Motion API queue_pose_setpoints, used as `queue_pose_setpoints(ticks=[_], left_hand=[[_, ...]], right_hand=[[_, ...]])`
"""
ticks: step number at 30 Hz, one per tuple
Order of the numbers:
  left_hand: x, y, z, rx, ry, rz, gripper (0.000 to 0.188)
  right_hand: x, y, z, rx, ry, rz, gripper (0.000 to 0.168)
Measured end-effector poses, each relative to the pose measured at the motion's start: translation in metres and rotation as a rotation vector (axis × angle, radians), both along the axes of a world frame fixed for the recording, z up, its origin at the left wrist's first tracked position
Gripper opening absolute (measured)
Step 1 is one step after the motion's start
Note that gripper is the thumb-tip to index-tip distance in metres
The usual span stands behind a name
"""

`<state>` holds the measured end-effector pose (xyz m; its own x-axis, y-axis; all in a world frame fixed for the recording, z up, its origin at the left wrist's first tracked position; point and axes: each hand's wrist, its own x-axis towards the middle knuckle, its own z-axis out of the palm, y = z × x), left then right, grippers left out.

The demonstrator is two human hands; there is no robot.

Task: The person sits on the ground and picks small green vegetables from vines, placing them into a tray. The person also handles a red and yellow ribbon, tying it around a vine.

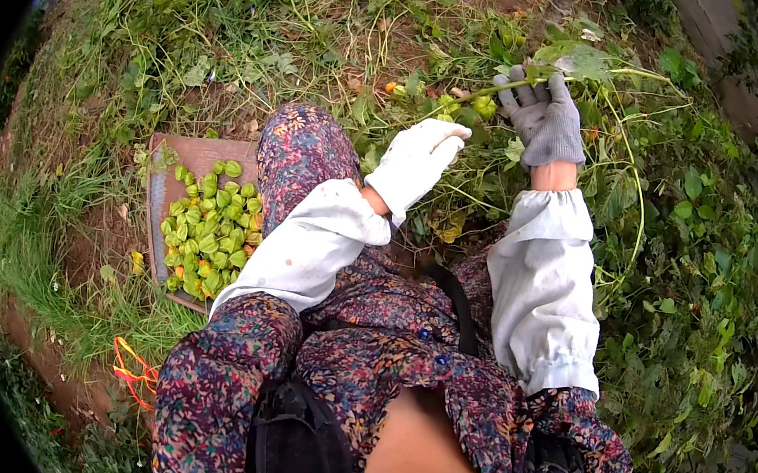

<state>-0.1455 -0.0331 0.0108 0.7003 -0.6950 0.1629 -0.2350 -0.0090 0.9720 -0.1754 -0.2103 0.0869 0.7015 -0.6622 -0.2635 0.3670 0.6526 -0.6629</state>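
My right hand [544,124], in a grey knitted glove, holds a long green plant stem [480,93] between thumb and fingers. A broad leaf [584,63] hangs from this stem just above the thumb. Closer to me is my left hand [420,161] in a white glove, its fingers pointing right; whether something is pinched in them is hidden. Just beyond its fingertips are green papery husks [484,106], which look like physalis. By my left knee, a shallow tray [170,145] holds many loose green husks [214,226], a few turning orange.
Cut stems and weeds [219,46] cover the ground ahead. Leafy plants [694,200] crowd the right side. Red and yellow cord [132,373] lies at the lower left, by the grass [69,287]. A small orange husk or fruit [390,87] sits among the stems.
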Motion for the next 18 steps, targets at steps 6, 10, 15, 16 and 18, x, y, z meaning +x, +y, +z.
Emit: queue_pose_setpoints(ticks=[6,10,15,16,18], left_hand=[[0.023,-0.013,0.043,-0.432,1.158,-0.126,0.078],[0.059,-0.011,0.094,-1.110,1.371,-0.364,0.054],[0.096,0.019,0.088,-1.302,1.075,-0.065,0.022],[0.103,0.027,0.077,-1.268,1.086,-0.027,0.021],[0.112,0.043,0.048,-1.211,1.003,0.032,0.020]], right_hand=[[0.026,0.015,0.058,0.020,-0.477,0.172,0.026],[0.019,0.037,0.079,0.108,-0.857,0.581,0.027],[0.022,0.086,0.054,-0.051,-0.638,0.338,0.033],[0.031,0.101,0.044,-0.384,-0.509,0.342,0.031],[0.041,0.122,0.020,-0.421,-0.253,0.333,0.028]])
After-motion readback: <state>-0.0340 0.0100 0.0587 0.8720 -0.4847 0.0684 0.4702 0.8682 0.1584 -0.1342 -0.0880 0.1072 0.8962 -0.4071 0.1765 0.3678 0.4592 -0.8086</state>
